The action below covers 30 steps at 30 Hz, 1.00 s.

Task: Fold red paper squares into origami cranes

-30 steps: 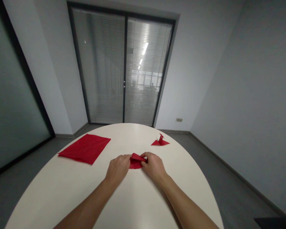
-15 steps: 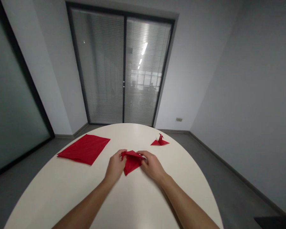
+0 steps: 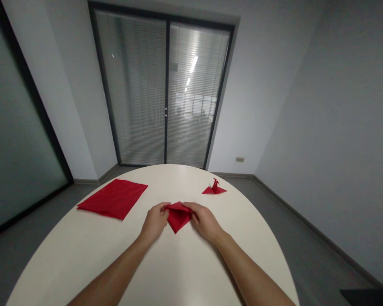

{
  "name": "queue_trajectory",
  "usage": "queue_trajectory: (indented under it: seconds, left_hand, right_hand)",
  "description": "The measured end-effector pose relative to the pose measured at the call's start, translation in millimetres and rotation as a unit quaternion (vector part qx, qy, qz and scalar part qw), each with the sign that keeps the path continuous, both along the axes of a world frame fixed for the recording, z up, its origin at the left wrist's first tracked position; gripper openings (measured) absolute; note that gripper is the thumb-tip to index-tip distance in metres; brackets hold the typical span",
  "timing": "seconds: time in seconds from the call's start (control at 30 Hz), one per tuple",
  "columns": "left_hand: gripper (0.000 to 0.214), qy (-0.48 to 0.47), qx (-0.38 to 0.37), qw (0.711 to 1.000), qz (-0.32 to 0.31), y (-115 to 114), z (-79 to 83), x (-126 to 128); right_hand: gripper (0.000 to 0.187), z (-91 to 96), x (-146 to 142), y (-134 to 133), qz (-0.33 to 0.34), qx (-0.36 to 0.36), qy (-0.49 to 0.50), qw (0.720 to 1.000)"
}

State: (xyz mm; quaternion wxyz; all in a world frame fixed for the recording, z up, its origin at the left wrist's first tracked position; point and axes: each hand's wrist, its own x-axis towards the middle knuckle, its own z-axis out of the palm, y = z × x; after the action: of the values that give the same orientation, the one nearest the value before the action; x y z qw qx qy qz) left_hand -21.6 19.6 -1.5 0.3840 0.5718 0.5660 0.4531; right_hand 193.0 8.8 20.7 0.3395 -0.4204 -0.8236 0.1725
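A partly folded piece of red paper (image 3: 178, 216) lies on the white round table (image 3: 178, 263), its point aimed toward me. My left hand (image 3: 155, 222) pinches its left upper corner, fingers curled. On the other side, my right hand (image 3: 204, 221) grips the right upper edge with closed fingers. Both hands rest low on the tabletop with the paper between them.
A stack of flat red paper sheets (image 3: 113, 198) lies at the table's left. A finished red folded figure (image 3: 214, 188) stands at the far right of the table. Behind the table are a glass door with blinds (image 3: 166, 89) and grey walls.
The red paper has opened from a small flat fold into a larger shape with a point toward me. Both hands shifted slightly along its upper edge.
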Motion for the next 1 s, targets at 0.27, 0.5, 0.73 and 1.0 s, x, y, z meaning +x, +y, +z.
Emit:
queue_trajectory:
  seconds: [0.27,0.5,0.73,1.0]
  left_hand:
    - [0.030,0.371,0.089,0.924,0.011,-20,17.4,-5]
    - [0.034,0.374,0.179,0.909,-0.043,-23,14.4,4]
    - [0.038,0.397,0.199,0.892,-0.086,-25,6.8,8]
    - [0.048,0.401,0.210,0.879,-0.148,-21,-6.4,7]
  right_hand:
    - [0.053,-4.4,1,-1,0.018,0.016,-0.078,0.997]
    - [0.052,-3.5,0,-3,0.069,0.047,-0.139,0.987]
    - [0.053,2.6,-2,-9,0.066,0.021,-0.179,0.981]
    - [0.039,6.4,-2,-9,0.051,-0.001,-0.162,0.986]
